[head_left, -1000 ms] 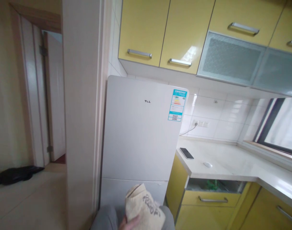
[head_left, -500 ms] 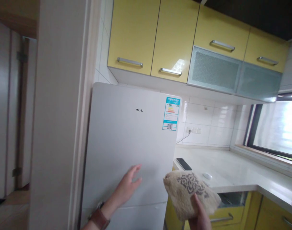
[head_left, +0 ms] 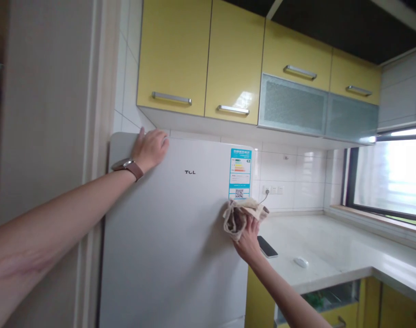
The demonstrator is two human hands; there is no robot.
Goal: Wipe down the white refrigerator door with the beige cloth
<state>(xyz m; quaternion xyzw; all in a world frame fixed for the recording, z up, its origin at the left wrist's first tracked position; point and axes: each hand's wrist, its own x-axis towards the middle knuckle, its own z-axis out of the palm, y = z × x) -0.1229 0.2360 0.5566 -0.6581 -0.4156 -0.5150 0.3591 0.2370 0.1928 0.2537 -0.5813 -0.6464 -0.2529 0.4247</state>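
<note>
- Beige cloth [head_left: 235, 219] with dark markings was bunched in the right hand [head_left: 248, 240], whose fingers were bent into its folds; that hand was plainly grasping it.
- Most of the cloth stuck out above the hand and to its left, while a smaller flap showed to the right of the fingers.
- It was up at the white refrigerator [head_left: 166, 237], by the right edge of the door, just below the blue-and-white label [head_left: 240, 171], with one end reaching past that edge. From where I stood I couldn't tell how firmly it met the door.
- Up at the refrigerator's top edge, near the left corner, was the left hand [head_left: 149, 148], fingers bent at the rim and no cloth in it. I couldn't tell whether it gripped the edge or only rested there.
- A watch [head_left: 127, 165] on a brown strap circled the left wrist.
- Behind the right hand, a dark phone [head_left: 267, 247] lay by the left edge of the white counter [head_left: 327, 237].
- Nearer the counter's front edge, to the right of the phone, sat a small white oval object [head_left: 301, 262].
- Yellow cabinets [head_left: 175, 54] hung above the refrigerator.
</note>
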